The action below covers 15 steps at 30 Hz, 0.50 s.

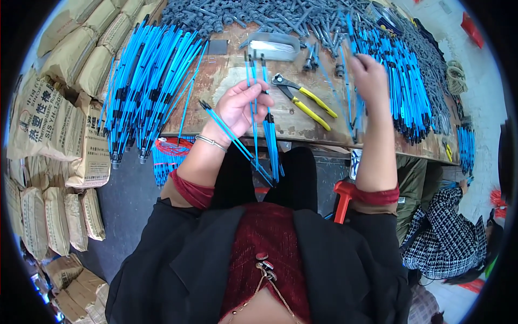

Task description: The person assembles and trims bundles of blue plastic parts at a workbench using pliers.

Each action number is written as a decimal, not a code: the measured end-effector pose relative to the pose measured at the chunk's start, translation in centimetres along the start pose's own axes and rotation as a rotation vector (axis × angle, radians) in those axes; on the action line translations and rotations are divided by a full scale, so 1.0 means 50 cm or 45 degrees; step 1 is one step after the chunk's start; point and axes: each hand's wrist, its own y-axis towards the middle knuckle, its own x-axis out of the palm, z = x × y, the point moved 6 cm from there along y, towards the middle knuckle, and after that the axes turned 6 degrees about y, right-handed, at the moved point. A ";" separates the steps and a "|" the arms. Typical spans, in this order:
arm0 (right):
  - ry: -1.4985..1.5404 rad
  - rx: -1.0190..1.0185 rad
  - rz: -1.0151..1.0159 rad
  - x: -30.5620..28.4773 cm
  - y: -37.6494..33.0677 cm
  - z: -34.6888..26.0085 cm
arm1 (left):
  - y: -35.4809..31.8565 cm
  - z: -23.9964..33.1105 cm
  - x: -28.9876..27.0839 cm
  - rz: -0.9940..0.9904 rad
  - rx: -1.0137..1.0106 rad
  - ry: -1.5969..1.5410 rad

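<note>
My left hand [240, 108] is closed around several thin blue rods with black ends [271, 146], which hang down over my lap. One rod slants apart across the palm, and others poke up above the fingers. My right hand [369, 75] is a fist over the right of the table, slightly smeared by motion, with a blurred blue rod [349, 32] rising from it. Between the hands lie pliers with yellow handles [310, 102], jaws toward the far left. Close by the right hand, more blue rods [345, 81] lie on the wood.
Large bundles of blue rods lie at the left [154, 81] and right [396, 81] of the wooden table [216, 73]. Grey plastic fittings [243, 13] are heaped behind a clear tray [273, 46]. Paper sacks [54, 119] are stacked left. Another person in a checked garment [450, 232] is at the right.
</note>
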 end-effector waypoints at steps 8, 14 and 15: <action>0.450 -0.247 -0.479 0.009 -0.177 -0.197 | 0.013 0.000 0.057 0.054 0.190 -0.017; 0.256 -0.414 -0.236 0.032 -0.225 -0.221 | 0.013 0.002 0.074 -0.183 0.347 0.114; 0.271 -0.374 -0.235 0.033 -0.223 -0.218 | 0.012 0.003 0.079 -0.181 0.346 0.114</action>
